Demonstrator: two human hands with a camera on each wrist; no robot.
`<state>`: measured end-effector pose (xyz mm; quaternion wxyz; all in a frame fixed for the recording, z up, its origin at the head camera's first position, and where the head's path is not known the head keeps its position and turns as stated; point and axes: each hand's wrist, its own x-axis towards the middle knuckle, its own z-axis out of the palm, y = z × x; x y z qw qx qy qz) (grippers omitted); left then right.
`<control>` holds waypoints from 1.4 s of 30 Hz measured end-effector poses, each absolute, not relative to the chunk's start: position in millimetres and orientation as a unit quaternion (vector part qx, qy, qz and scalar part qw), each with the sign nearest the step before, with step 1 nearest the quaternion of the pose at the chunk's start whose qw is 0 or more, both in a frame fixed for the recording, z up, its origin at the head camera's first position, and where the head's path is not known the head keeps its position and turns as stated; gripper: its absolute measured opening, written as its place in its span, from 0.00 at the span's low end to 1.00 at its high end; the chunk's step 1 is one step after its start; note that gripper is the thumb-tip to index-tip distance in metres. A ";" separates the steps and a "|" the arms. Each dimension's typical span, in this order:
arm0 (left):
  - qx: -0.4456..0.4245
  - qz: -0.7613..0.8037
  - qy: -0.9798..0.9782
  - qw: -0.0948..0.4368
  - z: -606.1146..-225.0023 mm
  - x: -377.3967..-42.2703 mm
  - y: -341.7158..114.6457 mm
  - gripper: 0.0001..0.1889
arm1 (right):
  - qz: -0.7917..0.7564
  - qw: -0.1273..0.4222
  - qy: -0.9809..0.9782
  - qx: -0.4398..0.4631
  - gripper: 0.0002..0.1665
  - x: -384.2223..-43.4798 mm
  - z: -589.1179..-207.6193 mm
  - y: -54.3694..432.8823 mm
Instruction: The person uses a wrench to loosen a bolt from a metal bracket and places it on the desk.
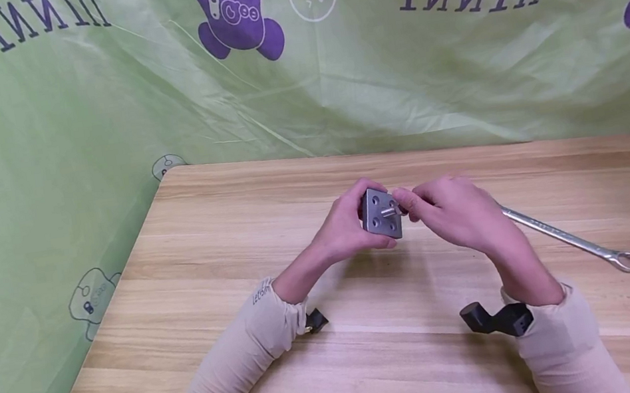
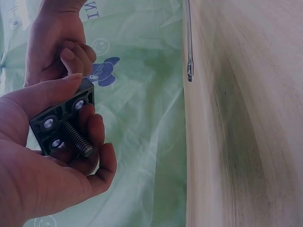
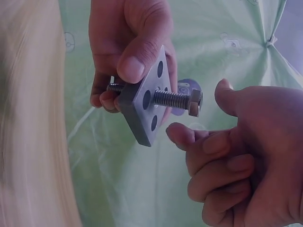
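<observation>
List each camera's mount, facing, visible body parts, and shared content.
Head: worn on head, facing forward and down at table, wrench, drilled plate; left hand, right hand and sleeved forearms show.
Left wrist: worn there, facing the plate face where the bolt pokes out; both hands show.
Right wrist: worn there, facing the opposite plate face and bolt head; both hands show.
Shared: both wrist views show plate and bolt, from opposite sides.

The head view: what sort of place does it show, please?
Probably an improvised workspace: a wooden table, a printed green sheet hanging behind it, and a wrench on the tabletop.
</observation>
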<state>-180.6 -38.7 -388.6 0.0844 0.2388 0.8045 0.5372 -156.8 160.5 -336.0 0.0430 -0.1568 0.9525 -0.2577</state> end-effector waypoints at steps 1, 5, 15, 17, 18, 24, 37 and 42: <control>0.239 0.537 0.805 0.084 -388.5 -180.5 -38.7 0.38 | -0.252 0.053 0.953 -0.157 0.34 -156.8 -336.1 160.3; 0.242 0.537 0.804 0.081 -388.6 -180.5 -39.0 0.38 | -0.249 0.060 0.953 -0.160 0.34 -156.2 -337.1 157.7; 0.239 0.542 0.801 0.088 -388.9 -180.5 -39.0 0.38 | -0.269 0.016 0.948 -0.170 0.22 -152.9 -336.6 156.2; 0.240 0.543 0.800 0.089 -389.1 -180.6 -38.8 0.38 | -0.275 0.006 0.945 -0.178 0.19 -152.3 -336.0 157.5; 0.241 0.543 0.800 0.089 -389.1 -180.6 -38.7 0.38 | -0.279 0.003 0.943 -0.183 0.17 -152.0 -335.9 158.2; 0.246 0.545 0.797 0.087 -389.5 -180.9 -38.0 0.37 | -0.295 -0.034 0.931 -0.215 0.11 -151.0 -336.0 159.2; 0.246 0.547 0.796 0.088 -388.9 -180.3 -39.0 0.37 | -0.315 -0.095 0.909 -0.257 0.16 -151.3 -342.2 154.3; 0.245 0.546 0.796 0.087 -389.0 -180.4 -39.1 0.37 | -0.316 -0.109 0.903 -0.268 0.20 -153.1 -345.4 152.0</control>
